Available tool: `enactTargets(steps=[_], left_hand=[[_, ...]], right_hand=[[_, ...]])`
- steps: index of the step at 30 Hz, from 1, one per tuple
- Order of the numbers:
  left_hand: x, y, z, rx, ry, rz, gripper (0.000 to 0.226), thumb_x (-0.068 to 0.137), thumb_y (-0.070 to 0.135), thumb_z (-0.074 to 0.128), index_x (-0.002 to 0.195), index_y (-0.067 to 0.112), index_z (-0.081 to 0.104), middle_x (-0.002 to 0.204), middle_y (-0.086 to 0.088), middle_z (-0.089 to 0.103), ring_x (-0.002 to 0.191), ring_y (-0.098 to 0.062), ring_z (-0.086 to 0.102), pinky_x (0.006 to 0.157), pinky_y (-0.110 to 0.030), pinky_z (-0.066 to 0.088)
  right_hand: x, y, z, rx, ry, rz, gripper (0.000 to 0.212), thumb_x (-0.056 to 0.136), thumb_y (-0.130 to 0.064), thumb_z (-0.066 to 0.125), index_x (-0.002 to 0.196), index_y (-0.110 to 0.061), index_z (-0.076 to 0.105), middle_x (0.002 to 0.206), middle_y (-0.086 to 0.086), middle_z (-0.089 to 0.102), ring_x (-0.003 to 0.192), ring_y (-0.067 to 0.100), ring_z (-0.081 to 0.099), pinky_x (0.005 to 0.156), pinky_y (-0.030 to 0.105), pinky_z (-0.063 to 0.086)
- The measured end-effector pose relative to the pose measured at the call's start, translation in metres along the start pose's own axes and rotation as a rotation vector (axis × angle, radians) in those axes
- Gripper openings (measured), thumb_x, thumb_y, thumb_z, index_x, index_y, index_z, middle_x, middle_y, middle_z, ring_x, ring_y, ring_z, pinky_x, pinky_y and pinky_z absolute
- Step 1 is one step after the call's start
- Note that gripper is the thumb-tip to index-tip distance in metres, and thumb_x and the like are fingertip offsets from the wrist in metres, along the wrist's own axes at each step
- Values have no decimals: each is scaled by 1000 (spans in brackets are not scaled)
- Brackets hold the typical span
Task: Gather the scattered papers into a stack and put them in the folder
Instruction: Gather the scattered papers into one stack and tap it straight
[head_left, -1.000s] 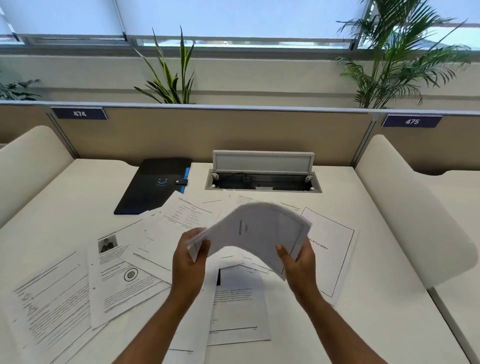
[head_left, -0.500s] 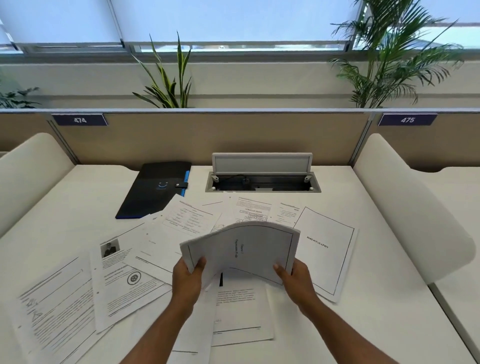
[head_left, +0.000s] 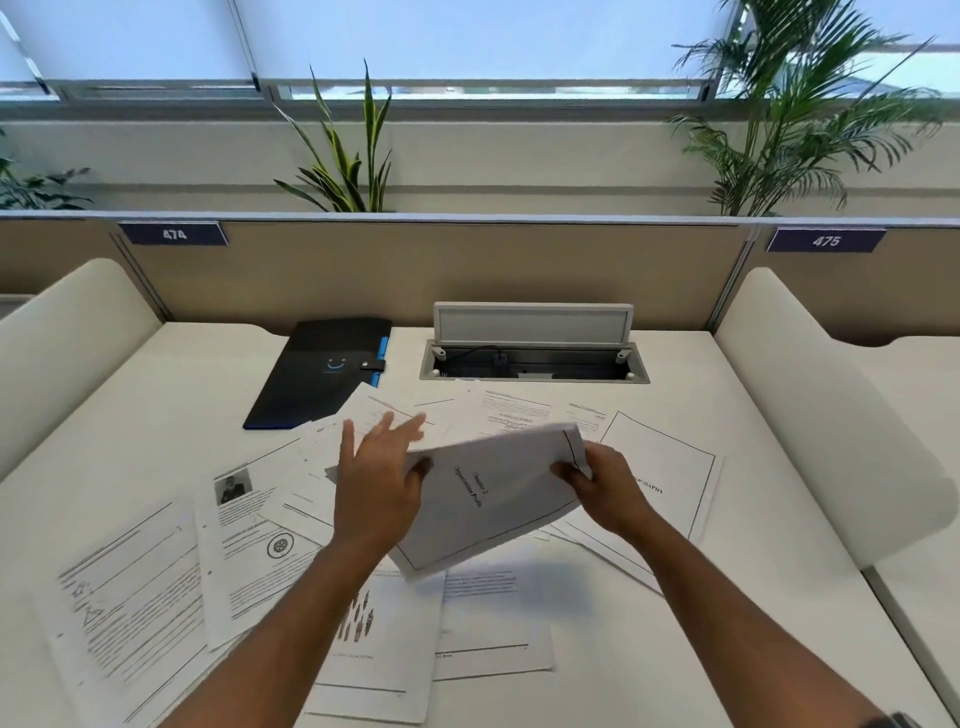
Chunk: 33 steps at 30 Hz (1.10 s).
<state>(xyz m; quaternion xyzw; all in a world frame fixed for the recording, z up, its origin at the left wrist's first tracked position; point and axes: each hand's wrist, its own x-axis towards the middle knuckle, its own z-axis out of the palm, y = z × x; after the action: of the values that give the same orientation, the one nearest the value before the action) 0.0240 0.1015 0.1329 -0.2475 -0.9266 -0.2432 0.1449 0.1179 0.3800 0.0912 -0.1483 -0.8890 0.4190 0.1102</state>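
The right hand pinches a small stack of papers above the desk; its top sheet seems to read "Chapter 2", though it is blurred. The left hand is spread open at the stack's left edge, thumb touching it. A loose sheet shows "…GRAPHY", partly covered. The black folder lies closed behind. Tags read 474 and 475.

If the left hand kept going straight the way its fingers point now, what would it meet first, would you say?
The left hand, fingers spread and pointing away and slightly right, would probably first meet the loose sheet lying just ahead, near the black folder's corner. How high the hand is above the desk is unclear.
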Motion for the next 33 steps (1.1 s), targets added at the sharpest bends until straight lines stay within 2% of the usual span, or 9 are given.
enactTargets(steps=[2, 4, 5, 11, 15, 20, 23, 29, 33], left_hand=[[-4, -11, -4, 44, -124, -25, 22, 95, 35, 56, 113, 28, 67, 111, 4, 73, 97, -18, 67, 103, -40, 46], [-9, -24, -7, 27, -173, -88, 15, 96, 35, 55, 102, 27, 66, 96, 4, 74, 73, -12, 62, 68, -24, 51], [-12, -29, -6, 8, -164, -118, 14, 96, 35, 56, 101, 25, 66, 94, 3, 74, 70, -14, 62, 63, -23, 48], [-27, -73, 9, -143, -220, -391, 17, 95, 28, 59, 105, 17, 68, 101, -5, 72, 92, -30, 65, 74, -33, 46], [-47, -103, 22, -187, -254, -504, 10, 93, 24, 61, 88, 16, 65, 85, -6, 69, 76, -26, 60, 65, -33, 44], [-62, -130, 35, -286, -286, -592, 27, 96, 16, 57, 70, 18, 48, 72, 3, 55, 72, -23, 52, 65, -32, 38], [-61, -140, 39, -365, -320, -642, 18, 99, 11, 50, 82, 18, 50, 83, 0, 55, 83, -23, 51, 75, -34, 39], [-51, -156, 39, -392, -328, -680, 15, 100, 9, 45, 99, 3, 58, 102, -14, 61, 91, -29, 54, 75, -33, 38], [-43, -170, 37, -383, -328, -712, 22, 101, 10, 42, 112, 1, 59, 115, -18, 62, 105, -36, 56, 84, -36, 41]], right_hand=[[2, -8, 1, -6, -23, -34, 13, 96, -15, 68, 104, -11, 76, 99, 2, 75, 88, 24, 67, 78, 35, 55], [4, -15, 3, 0, 10, -39, 16, 96, -19, 68, 109, -15, 76, 101, -3, 75, 89, 19, 68, 79, 34, 55], [5, -16, 5, 4, 40, -35, 16, 95, -20, 69, 109, -17, 75, 100, -6, 75, 90, 15, 68, 79, 33, 55], [-9, 13, 36, -89, 119, 212, 38, 93, -28, 73, 129, -20, 64, 132, -3, 67, 124, 17, 61, 102, 34, 45], [-35, 43, 62, -372, -30, 382, 66, 96, -44, 65, 153, -20, 41, 166, 6, 32, 155, 27, 23, 121, 43, 30], [-55, 50, 88, -522, -167, 434, 100, 89, -77, 50, 164, -31, 3, 174, -5, -4, 159, 34, -10, 121, 68, 6], [-52, 42, 97, -549, -195, 387, 100, 87, -78, 51, 164, -33, 4, 173, -10, 2, 159, 34, -6, 120, 69, 9], [-55, 30, 118, -597, -203, 192, 80, 94, -68, 48, 161, -33, 21, 169, -11, 22, 158, 19, 15, 125, 57, 17], [-50, 19, 121, -458, 219, 227, 64, 93, -54, 65, 146, -20, 53, 156, 3, 49, 147, 26, 40, 118, 51, 34]])
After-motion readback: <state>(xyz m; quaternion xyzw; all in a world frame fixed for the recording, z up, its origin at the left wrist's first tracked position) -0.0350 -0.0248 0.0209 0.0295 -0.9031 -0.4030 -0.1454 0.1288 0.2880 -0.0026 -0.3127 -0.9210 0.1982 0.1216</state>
